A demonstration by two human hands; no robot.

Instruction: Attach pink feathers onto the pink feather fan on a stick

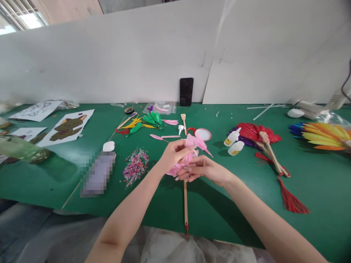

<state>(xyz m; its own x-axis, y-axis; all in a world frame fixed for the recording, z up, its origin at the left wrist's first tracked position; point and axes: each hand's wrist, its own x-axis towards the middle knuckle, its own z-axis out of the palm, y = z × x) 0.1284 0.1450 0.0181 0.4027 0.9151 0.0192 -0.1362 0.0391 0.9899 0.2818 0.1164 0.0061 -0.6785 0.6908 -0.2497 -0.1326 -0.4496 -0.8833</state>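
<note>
A pink feather fan (pixel 175 170) is between my two hands above the table. Its slim wooden handle (pixel 185 204) points toward me and ends in a short red cord. My left hand (pixel 177 153) pinches the pink feathers from the upper left, fingers closed. From the right, my right hand (pixel 204 170) curls its fingers round the lower feathers. Both hands hide the middle of the fan. A pink feather (pixel 201 144) sticks out to the upper right of the fingers. Just beyond lie a roll of tape (pixel 203 134), a white nozzle cap (pixel 180 129) and a loose pink feather (pixel 157 137).
Two white glue bottles (pixel 236 148) are right of my hands, before a red feather fan (pixel 257 132) with a tassel. A rainbow feather fan (pixel 323 135) lies far right. Left are colourful sequins (pixel 136 163), a blurred phone-like object (pixel 98 175) and green feathers (pixel 153 119). A black phone (pixel 186 91) leans on the wall.
</note>
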